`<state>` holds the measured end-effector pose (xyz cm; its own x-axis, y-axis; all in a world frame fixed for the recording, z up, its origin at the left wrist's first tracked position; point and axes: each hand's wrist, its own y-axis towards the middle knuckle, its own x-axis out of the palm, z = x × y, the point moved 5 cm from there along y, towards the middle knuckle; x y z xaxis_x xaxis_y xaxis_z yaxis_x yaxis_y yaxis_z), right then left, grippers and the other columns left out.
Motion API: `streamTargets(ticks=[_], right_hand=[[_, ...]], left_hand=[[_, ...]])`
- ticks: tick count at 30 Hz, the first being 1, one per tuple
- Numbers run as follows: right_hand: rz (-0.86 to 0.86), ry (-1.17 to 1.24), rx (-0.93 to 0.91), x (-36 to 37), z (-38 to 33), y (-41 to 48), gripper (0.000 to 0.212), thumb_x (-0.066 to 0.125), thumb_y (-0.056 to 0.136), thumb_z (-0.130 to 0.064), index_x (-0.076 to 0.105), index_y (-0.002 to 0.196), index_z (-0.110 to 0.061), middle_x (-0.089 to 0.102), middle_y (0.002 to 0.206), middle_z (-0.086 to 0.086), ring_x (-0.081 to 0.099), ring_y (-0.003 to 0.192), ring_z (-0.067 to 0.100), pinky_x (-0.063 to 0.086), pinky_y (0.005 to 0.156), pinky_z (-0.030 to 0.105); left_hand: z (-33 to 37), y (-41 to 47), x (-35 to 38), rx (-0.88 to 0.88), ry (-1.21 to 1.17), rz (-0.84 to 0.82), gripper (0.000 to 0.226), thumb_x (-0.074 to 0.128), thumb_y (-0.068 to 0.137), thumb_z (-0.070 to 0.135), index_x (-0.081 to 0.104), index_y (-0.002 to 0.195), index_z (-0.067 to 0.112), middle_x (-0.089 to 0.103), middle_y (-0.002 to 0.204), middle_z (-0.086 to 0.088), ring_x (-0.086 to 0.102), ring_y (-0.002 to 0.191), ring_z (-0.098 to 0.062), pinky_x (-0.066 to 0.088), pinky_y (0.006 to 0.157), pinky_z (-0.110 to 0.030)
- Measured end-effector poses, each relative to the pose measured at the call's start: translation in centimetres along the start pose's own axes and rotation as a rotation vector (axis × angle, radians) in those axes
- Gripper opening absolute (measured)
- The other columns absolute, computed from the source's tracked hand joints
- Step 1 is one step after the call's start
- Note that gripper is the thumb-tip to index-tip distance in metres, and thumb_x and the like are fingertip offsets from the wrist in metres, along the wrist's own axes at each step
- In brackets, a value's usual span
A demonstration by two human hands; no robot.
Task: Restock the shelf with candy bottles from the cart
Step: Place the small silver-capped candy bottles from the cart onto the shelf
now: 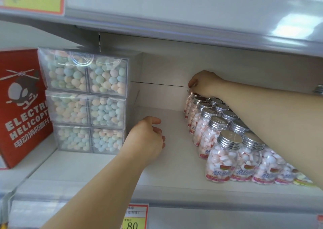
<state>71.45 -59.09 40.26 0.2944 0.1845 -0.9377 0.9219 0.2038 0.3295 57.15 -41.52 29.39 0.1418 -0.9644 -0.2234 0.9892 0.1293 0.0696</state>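
Candy bottles [222,159] are standing in tight rows on the white shelf [174,169], filling the area from three o'clock to five o'clock. Each one is showing a clear body packed with pink and white tablets, a silver screw cap and a pink label low on its front. The rows are running from the shelf's front edge at five o'clock back toward the rear wall at two o'clock.

The right hand [204,83] is sitting at the far end of those rows, at about two o'clock, with its forearm stretching in from the right edge above the caps. Its fingers are curling down around the top of the back bottle [188,103] and gripping it near the cap. That bottle is standing last in the leftmost row, touching the one in front of it.

The left hand [148,138] is hovering over bare shelf at about six o'clock. Its fingers are hanging loosely curled and holding nothing, well apart from the bottles and near the clear boxes [87,97].

Those boxes are standing at nine o'clock, stacked three high and holding pastel candy balls. A red box [22,106] with a helicopter drawing is standing just beside them at the left edge. A yellow price tag [135,218] is sitting on the shelf's front rail at six o'clock.
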Motion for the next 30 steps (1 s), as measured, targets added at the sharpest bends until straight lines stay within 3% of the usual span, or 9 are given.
streamTargets(ticks=[4,7,9,12,15,19,23,27,30], right_hand=[[-0.057,-0.057,-0.02,0.7,0.0,-0.4,0.02,0.055,0.094,-0.017,0.074,0.087,-0.017,0.07,0.102,0.002,0.06,0.105,0.027,0.047,0.093,0.031],[-0.084,-0.119,-0.055,0.7,-0.3,-0.9,0.026,0.051,0.097,-0.032,0.069,0.082,-0.023,0.065,0.097,-0.003,0.056,0.104,0.028,0.047,0.096,0.039],[-0.126,-0.139,-0.053,0.8,-0.3,-1.2,0.038,0.046,0.098,-0.027,0.051,0.061,-0.02,0.052,0.072,-0.004,0.053,0.086,0.027,0.047,0.084,0.034],[-0.164,-0.151,-0.04,1.0,-0.4,-1.2,0.039,0.041,0.096,-0.015,0.04,0.057,-0.017,0.041,0.064,0.0,0.043,0.077,0.024,0.036,0.065,0.03],[-0.204,-0.151,-0.026,1.0,-0.8,-1.6,0.04,0.039,0.1,-0.018,0.04,0.06,-0.016,0.044,0.073,0.004,0.044,0.081,0.024,0.037,0.064,0.029],[-0.202,-0.161,-0.028,0.0,-1.4,-3.4,0.039,0.035,0.1,-0.037,0.045,0.067,-0.018,0.049,0.094,0.001,0.046,0.105,0.029,0.042,0.098,0.041],[-0.16,-0.117,-0.097,-2.5,-3.7,-8.0,0.037,0.034,0.101,-0.035,0.06,0.082,-0.017,0.06,0.105,0.003,0.052,0.107,0.026,0.044,0.094,0.039],[-0.14,-0.07,-0.229,-5.6,-6.4,-15.0,0.04,0.034,0.104,-0.036,0.063,0.117,-0.013,0.06,0.128,0.005,0.052,0.12,0.026,0.04,0.102,0.04],[-0.076,-0.016,-0.312,-7.2,-7.2,-21.1,0.041,0.036,0.102,-0.037,0.067,0.121,-0.019,0.06,0.131,0.0,0.045,0.128,0.024,0.029,0.109,0.037]], left_hand=[[0.1,-0.1,0.0,-0.002,0.0,-0.005,0.026,0.04,0.1,-0.001,0.053,0.11,0.019,0.06,0.097,-0.007,0.068,0.091,-0.023,0.059,0.085,-0.039],[0.1,-0.1,-0.1,-0.003,0.0,-0.008,0.026,0.039,0.099,-0.001,0.053,0.11,0.018,0.059,0.097,-0.008,0.067,0.09,-0.024,0.059,0.085,-0.039],[0.2,-0.1,-0.1,0.003,0.012,-0.007,0.026,0.04,0.099,-0.001,0.053,0.111,0.018,0.06,0.099,-0.009,0.068,0.095,-0.027,0.059,0.084,-0.038],[0.3,-0.3,-0.1,-0.001,0.011,-0.01,0.026,0.04,0.099,-0.002,0.053,0.112,0.017,0.06,0.099,-0.009,0.068,0.096,-0.028,0.058,0.082,-0.035],[0.2,-0.3,-0.1,-0.003,0.029,-0.008,0.026,0.041,0.099,-0.001,0.053,0.113,0.017,0.061,0.103,-0.011,0.068,0.098,-0.029,0.057,0.081,-0.033],[-0.3,0.0,-0.1,-0.02,0.11,-0.021,0.027,0.044,0.098,0.002,0.055,0.117,0.018,0.064,0.102,-0.007,0.069,0.097,-0.028,0.057,0.078,-0.028],[0.2,-0.5,0.0,0.013,0.276,-0.067,0.033,0.049,0.094,0.007,0.059,0.125,0.016,0.066,0.099,-0.002,0.068,0.093,-0.025,0.057,0.088,-0.039],[3.0,-3.8,-0.2,0.179,0.473,-0.068,0.033,0.047,0.096,0.009,0.06,0.125,0.021,0.064,0.112,0.002,0.061,0.094,-0.019,0.048,0.075,-0.025],[4.8,-9.0,-1.2,0.318,0.53,-0.05,0.037,0.047,0.095,0.003,0.063,0.123,0.021,0.064,0.113,0.005,0.059,0.096,-0.013,0.038,0.079,-0.015]])
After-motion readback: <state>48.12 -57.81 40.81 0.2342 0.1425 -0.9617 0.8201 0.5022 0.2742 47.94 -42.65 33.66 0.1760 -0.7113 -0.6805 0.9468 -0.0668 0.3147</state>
